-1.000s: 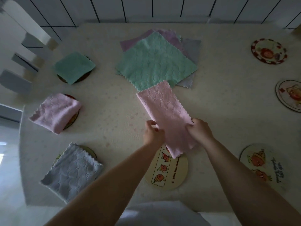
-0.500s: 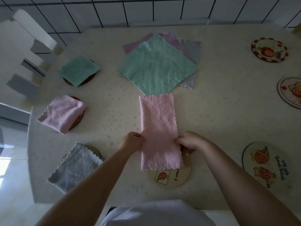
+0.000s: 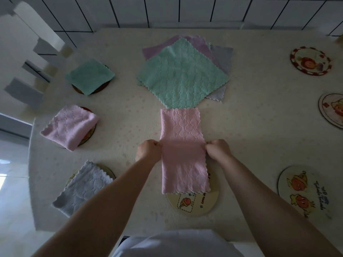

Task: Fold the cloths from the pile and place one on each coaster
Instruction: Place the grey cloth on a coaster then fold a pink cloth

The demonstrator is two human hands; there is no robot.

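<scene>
Table (image 3: 259, 127): pale speckled covering; carries everything listed below.
Pile (image 3: 182, 75): unfolded cloths at 12 o'clock, a green one uppermost, purple and grey edges showing beneath.
Pink cloth (image 3: 182, 151): at centre, folded to a long strip running from 12 to 6; far end touches the pile's near corner, near end overlaps the centre coaster.
Handling (judged): light, soft, limp, napped so unlikely to slip; it will sag wherever unsupported. Best taken at the two long edges or at end corners, both layers pinched together.
Centre coaster (image 3: 193, 203): at 6 o'clock, half covered by the strip.
Covered coasters: three from 10 to 8 o'clock, bearing a green square (image 3: 90, 76), a pink square (image 3: 69, 127) and a grey square (image 3: 83, 186).
Bare coasters: at 2 (image 3: 310, 61), 3 (image 3: 332, 110) and 4 o'clock (image 3: 301, 191).
Left hand (image 3: 148, 151): fingers curled shut, pinching the strip's left edge at mid-length.
Right hand (image 3: 219, 149): likewise clamped on the right edge.
</scene>
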